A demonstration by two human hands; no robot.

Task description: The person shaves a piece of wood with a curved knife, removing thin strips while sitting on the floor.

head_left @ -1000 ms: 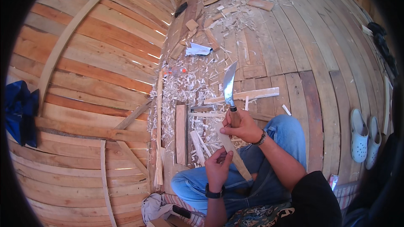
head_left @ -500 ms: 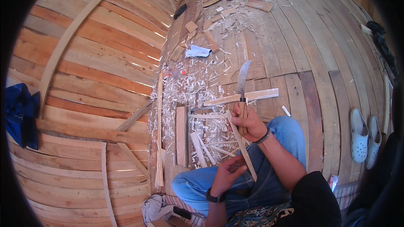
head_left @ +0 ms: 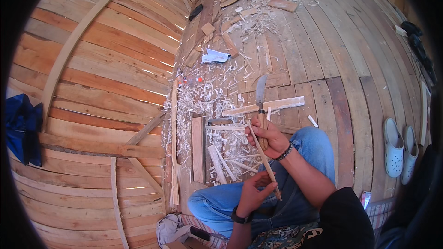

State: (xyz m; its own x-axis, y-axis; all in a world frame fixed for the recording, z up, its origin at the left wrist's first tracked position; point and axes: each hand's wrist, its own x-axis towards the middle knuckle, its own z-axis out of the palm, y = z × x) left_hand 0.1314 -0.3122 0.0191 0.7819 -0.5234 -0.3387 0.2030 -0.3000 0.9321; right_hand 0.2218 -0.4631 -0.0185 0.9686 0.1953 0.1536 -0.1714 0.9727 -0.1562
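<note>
In my right hand (head_left: 273, 140) is a knife (head_left: 260, 91) with a curved metal blade and a wooden handle, its blade pointing away from me. The same hand pinches the upper end of a thin wooden stick (head_left: 266, 162) beside the handle. Lower down, my left hand (head_left: 254, 192) has its fingers and thumb closed around the stick near its bottom end. The stick slants over my lap, its narrow edge turned up. Beyond the knife handle, a pale wooden strip (head_left: 288, 103) lies on the floor.
Curled shavings (head_left: 191, 97) cover the floorboards by the plank wall (head_left: 92, 71). A thick wooden block (head_left: 198, 150) and several split sticks (head_left: 217, 163) lie left of my knees. Offcuts (head_left: 282, 4) are heaped farther off. Pale clogs (head_left: 393, 150) stand at right; a phone (head_left: 200, 234) lies near my left side.
The stick has turned edge-up, and my left hand has closed on its lower part. The knife has tipped slightly left and its blade has rotated.
</note>
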